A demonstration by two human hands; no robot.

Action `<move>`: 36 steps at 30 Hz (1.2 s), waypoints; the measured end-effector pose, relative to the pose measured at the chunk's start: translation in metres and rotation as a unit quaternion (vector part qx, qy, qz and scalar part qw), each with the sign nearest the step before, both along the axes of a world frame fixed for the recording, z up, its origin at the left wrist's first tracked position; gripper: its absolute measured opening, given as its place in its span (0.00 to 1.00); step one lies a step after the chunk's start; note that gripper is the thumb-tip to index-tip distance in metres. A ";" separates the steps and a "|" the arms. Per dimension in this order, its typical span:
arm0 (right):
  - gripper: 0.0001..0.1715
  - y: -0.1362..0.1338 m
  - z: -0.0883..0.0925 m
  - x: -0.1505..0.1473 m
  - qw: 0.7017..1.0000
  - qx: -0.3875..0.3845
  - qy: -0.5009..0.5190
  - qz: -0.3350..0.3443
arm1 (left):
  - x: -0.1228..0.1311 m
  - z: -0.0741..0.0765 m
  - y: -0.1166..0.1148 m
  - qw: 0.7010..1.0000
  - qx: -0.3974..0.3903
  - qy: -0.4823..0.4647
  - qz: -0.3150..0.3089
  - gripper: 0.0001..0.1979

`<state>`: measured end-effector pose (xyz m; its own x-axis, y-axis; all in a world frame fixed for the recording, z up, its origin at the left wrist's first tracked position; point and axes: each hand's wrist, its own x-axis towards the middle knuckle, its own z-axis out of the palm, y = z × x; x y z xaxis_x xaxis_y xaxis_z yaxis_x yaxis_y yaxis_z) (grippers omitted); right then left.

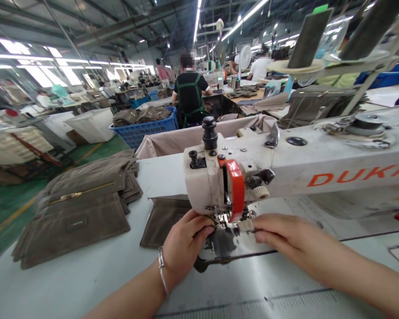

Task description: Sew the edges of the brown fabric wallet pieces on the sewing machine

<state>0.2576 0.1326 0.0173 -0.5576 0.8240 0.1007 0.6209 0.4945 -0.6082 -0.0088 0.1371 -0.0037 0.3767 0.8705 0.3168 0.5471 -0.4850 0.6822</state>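
A white sewing machine (286,170) with orange lettering and a red guard stands on the grey table (86,279). My left hand (185,243), with a bracelet on the wrist, is curled at the presser foot (223,218), its fingers pinched on something small that I cannot make out. My right hand (282,237) lies to the right of the needle, fingers together, pressing a small pale piece (245,226) against the machine bed. A dark piece of fabric (219,243) lies under the foot. A brown fabric piece (161,221) lies just left of the machine head.
A stack of brown zipped fabric panels (80,208) lies on the table's left. Behind are a cloth-lined bin (186,137), a blue crate (142,128) of brown pieces, thread cones (307,40), and other people at distant workstations.
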 end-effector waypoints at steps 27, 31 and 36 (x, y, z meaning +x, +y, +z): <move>0.11 0.014 -0.018 -0.053 0.994 0.097 0.040 0.004 | -0.002 0.000 0.001 0.999 -0.029 0.018 -0.011 0.10; 0.14 0.013 -0.016 -0.055 0.993 0.113 0.041 -0.009 | -0.002 -0.001 0.001 0.999 -0.026 0.028 -0.007 0.10; 0.14 0.012 -0.015 -0.053 0.993 0.110 0.045 -0.007 | -0.002 -0.002 0.001 0.999 -0.027 0.024 0.003 0.09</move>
<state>0.2042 0.1448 0.0022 -0.5265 0.7842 0.3284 0.5762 0.6132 -0.5404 -0.0109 0.1376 -0.0062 0.3840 0.8883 0.2521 0.5824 -0.4449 0.6803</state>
